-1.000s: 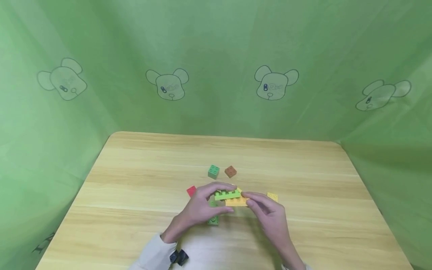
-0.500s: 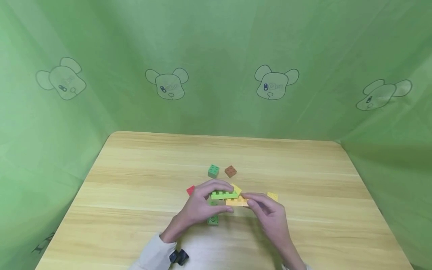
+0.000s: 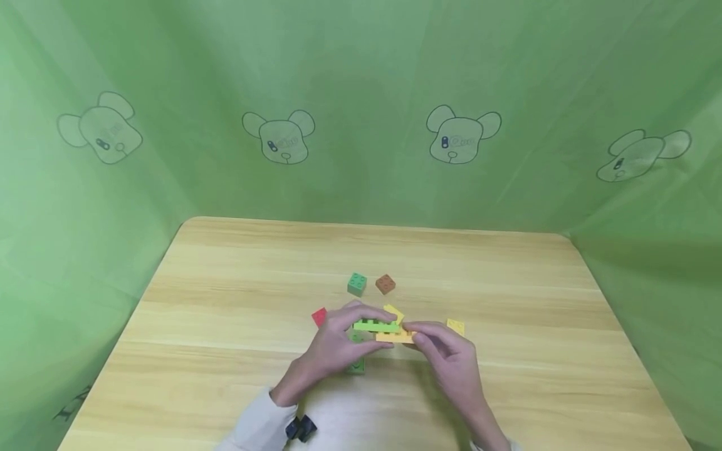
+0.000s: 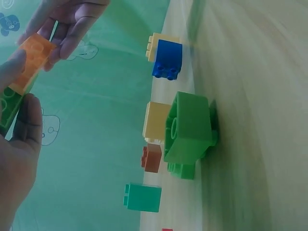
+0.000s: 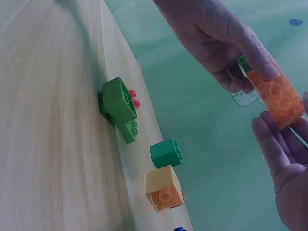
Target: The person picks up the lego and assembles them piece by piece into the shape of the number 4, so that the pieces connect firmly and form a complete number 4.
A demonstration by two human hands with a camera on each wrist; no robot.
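My left hand (image 3: 333, 341) grips a lime-green toy building brick (image 3: 375, 326), fingers over its top and thumb below. Under it, offset to the right, lies an orange brick (image 3: 389, 337), pinched at its right end by the thumb and fingers of my right hand (image 3: 454, 360). The two long bricks overlap, studs up, above the table; whether they are locked together I cannot tell. In the left wrist view the orange brick (image 4: 36, 55) shows its hollow underside, with the left thumb on it. The right wrist view shows the orange brick (image 5: 279, 96) between both hands.
Loose bricks lie on the wooden table (image 3: 225, 282): dark green (image 3: 357, 284), brown (image 3: 386, 284), red (image 3: 319, 317), two yellow (image 3: 393, 312), and green (image 3: 356, 366) under the left hand. A blue brick (image 4: 167, 57) stands farther along. Green cloth (image 3: 361, 175) surrounds the table.
The lime-green brick has slid slightly left and gone from tilted to nearly level over the orange brick. The right hand and orange brick have hardly moved. The loose bricks stay put.
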